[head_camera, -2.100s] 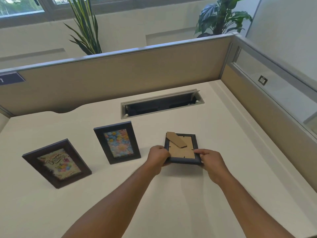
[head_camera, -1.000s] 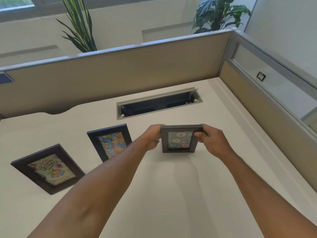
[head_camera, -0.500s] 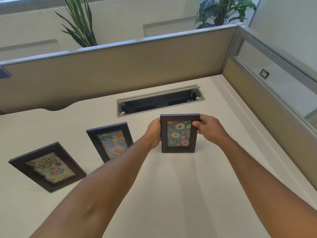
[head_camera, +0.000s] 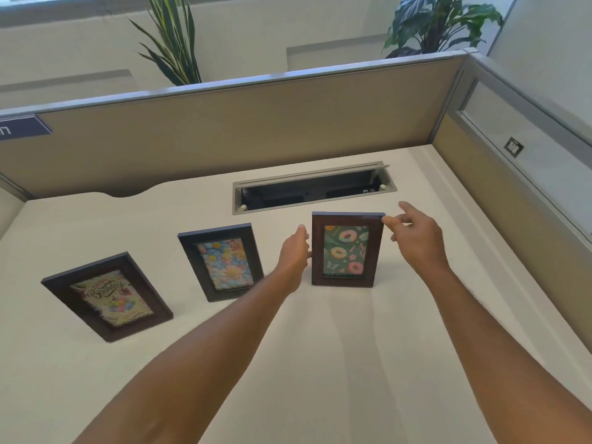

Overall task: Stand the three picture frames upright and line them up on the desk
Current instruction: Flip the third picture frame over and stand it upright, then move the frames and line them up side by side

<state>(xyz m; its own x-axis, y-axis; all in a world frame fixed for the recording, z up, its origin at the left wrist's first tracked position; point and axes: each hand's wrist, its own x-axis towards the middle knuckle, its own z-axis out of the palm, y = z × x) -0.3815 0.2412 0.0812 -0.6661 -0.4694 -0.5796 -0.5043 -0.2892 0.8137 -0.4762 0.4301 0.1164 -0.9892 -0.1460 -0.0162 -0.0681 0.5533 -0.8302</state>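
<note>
Three dark picture frames stand upright in a row on the cream desk [head_camera: 320,363]. The birthday frame [head_camera: 109,296] is at the left, the flower frame [head_camera: 222,262] in the middle, the donut frame [head_camera: 346,249] at the right. My left hand [head_camera: 294,251] is beside the donut frame's left edge, fingers loose, just off or barely touching it. My right hand [head_camera: 416,238] hovers at its top right corner with fingers spread, holding nothing.
An open cable tray [head_camera: 312,189] is cut into the desk just behind the frames. Beige partition walls [head_camera: 256,129] close the desk at the back and on the right. Two plants [head_camera: 173,43] rise behind the partition.
The donut frame, which lay face down in both hands, was turned over and stood upright on the desk. Both hands have now let go of it and opened.
</note>
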